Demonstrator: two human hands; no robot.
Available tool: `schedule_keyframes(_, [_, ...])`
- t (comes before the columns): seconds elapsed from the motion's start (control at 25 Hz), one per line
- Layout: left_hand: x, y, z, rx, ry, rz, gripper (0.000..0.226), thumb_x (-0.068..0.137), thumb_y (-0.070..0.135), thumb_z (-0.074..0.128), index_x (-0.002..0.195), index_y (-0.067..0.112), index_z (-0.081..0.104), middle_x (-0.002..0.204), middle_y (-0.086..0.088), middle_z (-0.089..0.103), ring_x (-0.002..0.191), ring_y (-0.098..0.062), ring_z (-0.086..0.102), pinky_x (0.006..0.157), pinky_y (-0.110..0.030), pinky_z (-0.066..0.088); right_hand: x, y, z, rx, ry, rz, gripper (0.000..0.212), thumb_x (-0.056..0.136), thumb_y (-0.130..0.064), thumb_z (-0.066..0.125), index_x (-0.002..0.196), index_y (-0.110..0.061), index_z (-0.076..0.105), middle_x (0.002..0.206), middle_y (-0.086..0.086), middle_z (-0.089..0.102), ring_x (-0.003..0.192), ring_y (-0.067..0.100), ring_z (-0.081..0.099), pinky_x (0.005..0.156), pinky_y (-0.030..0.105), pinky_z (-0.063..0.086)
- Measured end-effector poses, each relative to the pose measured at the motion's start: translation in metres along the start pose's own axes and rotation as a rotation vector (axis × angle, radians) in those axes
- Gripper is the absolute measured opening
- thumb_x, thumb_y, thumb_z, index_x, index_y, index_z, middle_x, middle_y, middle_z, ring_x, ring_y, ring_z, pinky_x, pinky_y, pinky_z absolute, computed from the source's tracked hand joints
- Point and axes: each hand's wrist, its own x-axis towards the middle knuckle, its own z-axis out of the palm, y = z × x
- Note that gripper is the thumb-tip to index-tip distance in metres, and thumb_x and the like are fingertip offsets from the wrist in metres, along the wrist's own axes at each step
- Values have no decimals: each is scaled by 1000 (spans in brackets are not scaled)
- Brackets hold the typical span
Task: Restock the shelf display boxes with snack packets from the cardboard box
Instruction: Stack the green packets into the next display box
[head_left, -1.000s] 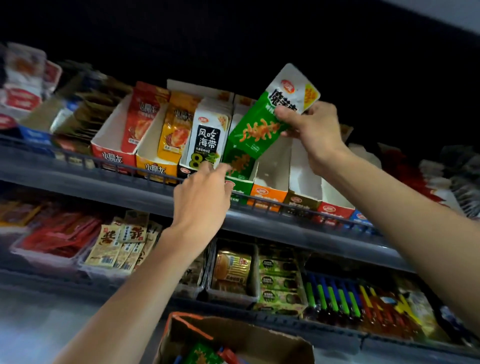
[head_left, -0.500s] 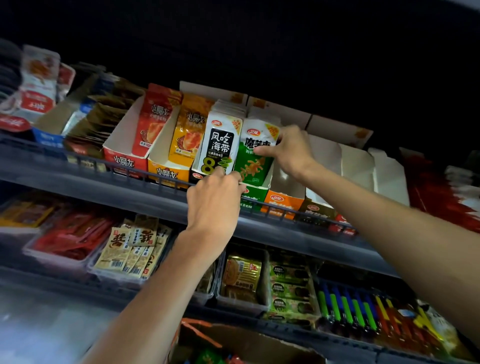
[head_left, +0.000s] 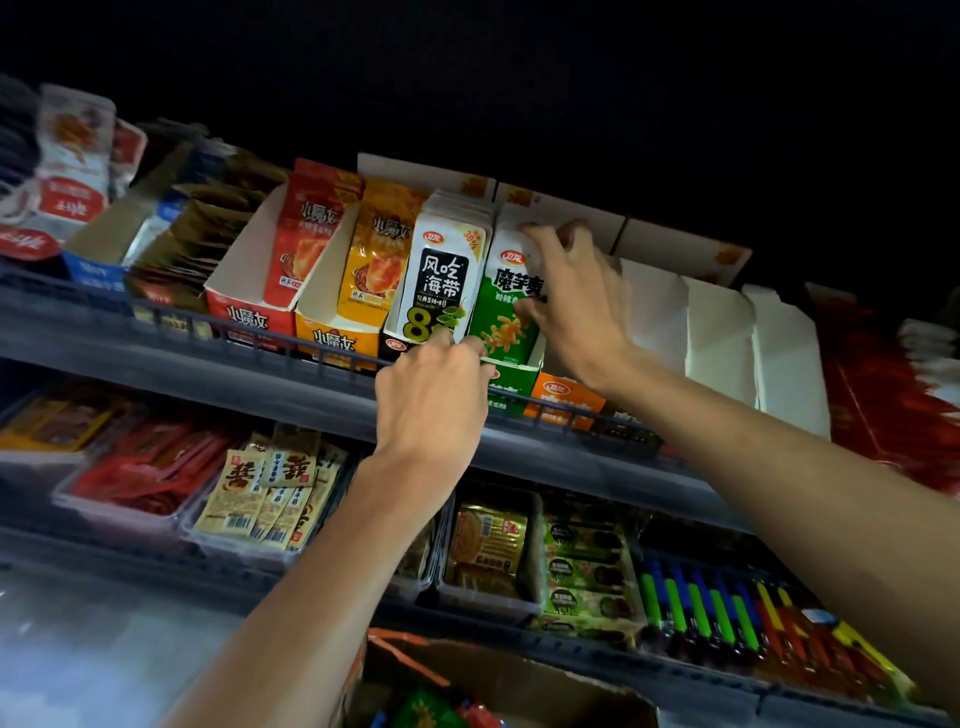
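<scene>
A green and white snack packet (head_left: 501, 306) stands upright in the green display box (head_left: 514, 382) on the upper shelf. My right hand (head_left: 576, 296) grips the packet's right side and top, thumb low on its front, fingers over its upper edge. My left hand (head_left: 434, 395) is at the front lip of that box, fingertips touching the packet's lower left corner and the neighbouring black and white packets (head_left: 441, 280). The cardboard box (head_left: 519, 686) sits at the bottom of the view with green and red packets inside.
Red (head_left: 249, 317), yellow (head_left: 337, 340) and orange (head_left: 563, 397) display boxes line the upper shelf; white box walls (head_left: 722, 332) stand to the right. A wire rail (head_left: 291, 340) runs along the shelf front. The lower shelf holds trays of packets and coloured lighters (head_left: 696, 608).
My right hand brought the green packet down from above the shelf into the green box and now holds it upright there. My left hand stayed at the box front.
</scene>
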Motion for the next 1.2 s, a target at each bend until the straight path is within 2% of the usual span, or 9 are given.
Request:
schedule_keyframes(0.32, [-2,-4,1,-53,-5,20,33,98,39,52,128,26,58,115,-2,64,100,-26,66,74,-37,52,-2,-3,-1,62,-39,25,74,80,-28,79,141,-22,37,128,12,44,108,31,57,88,41,51])
schedule_keyframes(0.48, [-6,-4,-5,-148,4,49,34,98,37,53,131,30,53,115,0,63,99,-24,65,75,-36,51,-9,1,-8,175,40,21,79,78,-24,80,144,-22,36,134,12,38,111,31,57,89,44,54])
schedule_keyframes(0.6, [-13,-9,-12,-227,-21,35,30,97,33,55,127,29,55,118,3,63,101,-23,62,78,-36,49,-32,-2,-23,260,81,17,65,85,-23,74,140,-19,41,135,10,40,98,20,58,78,33,54])
schedule_keyframes(0.72, [-25,-13,-16,-282,-56,49,26,96,26,57,122,28,59,114,4,65,97,-22,62,77,-35,48,-72,-1,-36,416,48,11,34,89,-17,67,123,-18,58,114,-4,51,86,5,51,77,18,44])
schedule_keyframes(0.8, [-35,-15,-14,-281,-129,91,24,95,26,58,118,29,61,103,5,66,93,-21,62,77,-35,50,-110,1,-38,548,-23,-39,18,88,-11,67,105,-17,67,101,-7,61,87,6,56,78,16,42])
schedule_keyframes(0.92, [-59,-22,-1,-149,-395,236,20,94,33,58,113,32,61,96,9,66,93,-19,63,78,-35,51,-187,-1,-17,663,-285,-34,14,85,-9,72,96,-18,72,92,-8,66,81,0,58,78,18,45])
schedule_keyframes(1.04, [-92,-37,25,42,-721,331,27,92,39,58,117,30,60,108,2,67,100,-24,62,75,-31,44,-267,-8,26,701,-812,141,17,89,-16,71,99,-29,68,85,-21,60,75,-9,55,70,7,40])
schedule_keyframes(1.12, [-115,-53,45,120,-902,295,30,93,40,57,118,23,57,101,-1,65,89,-25,60,67,-31,42,-317,-9,67,698,-1148,204,12,91,-23,69,102,-29,66,86,-21,61,79,-1,60,67,8,39])
schedule_keyframes(1.2, [-138,-69,67,180,-1000,209,35,95,38,55,124,19,50,88,1,59,75,-21,56,58,-31,39,-358,-8,108,667,-1360,264,23,92,-29,68,114,-23,68,105,-8,69,93,9,64,76,17,46])
